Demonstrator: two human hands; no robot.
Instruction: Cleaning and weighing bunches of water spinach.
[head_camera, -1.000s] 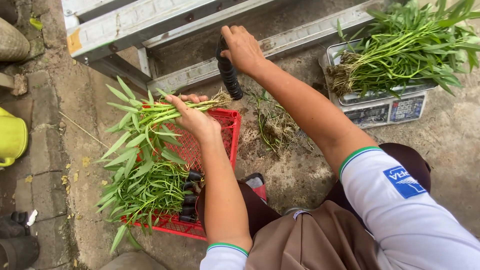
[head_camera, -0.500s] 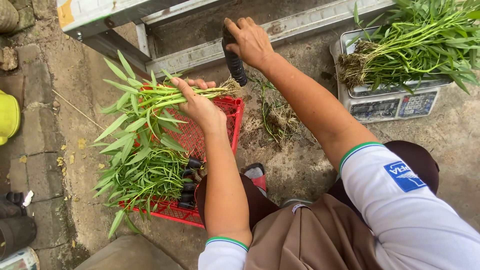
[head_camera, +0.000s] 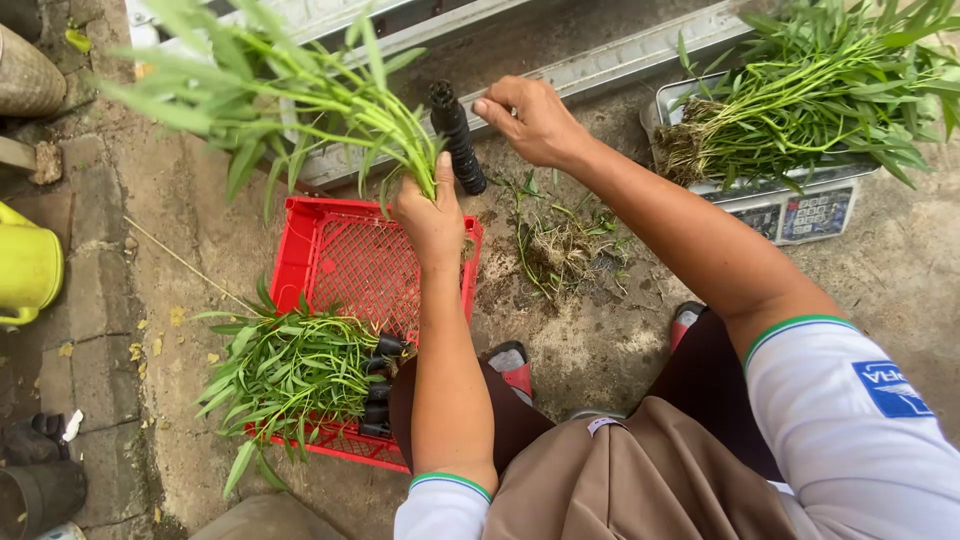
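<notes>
My left hand (head_camera: 433, 215) grips a bunch of leafy green plants (head_camera: 300, 95) by the stems and holds it raised above a red plastic crate (head_camera: 350, 262). My right hand (head_camera: 530, 118) pinches the top of a stack of black net pots (head_camera: 458, 150), which hangs just right of the bunch. More green plants (head_camera: 290, 372) in small black pots (head_camera: 380, 385) lie in the near end of the crate.
A digital scale (head_camera: 790, 205) at the right carries a pile of green plants with roots (head_camera: 810, 85). Pulled roots and scraps (head_camera: 560, 245) lie on the concrete. A yellow watering can (head_camera: 25, 265) stands at the left, metal rails (head_camera: 600, 65) run behind.
My left hand has lifted the bunch of plants up off the crate and swung it upward. My right hand with the black pots has stayed at about the same place.
</notes>
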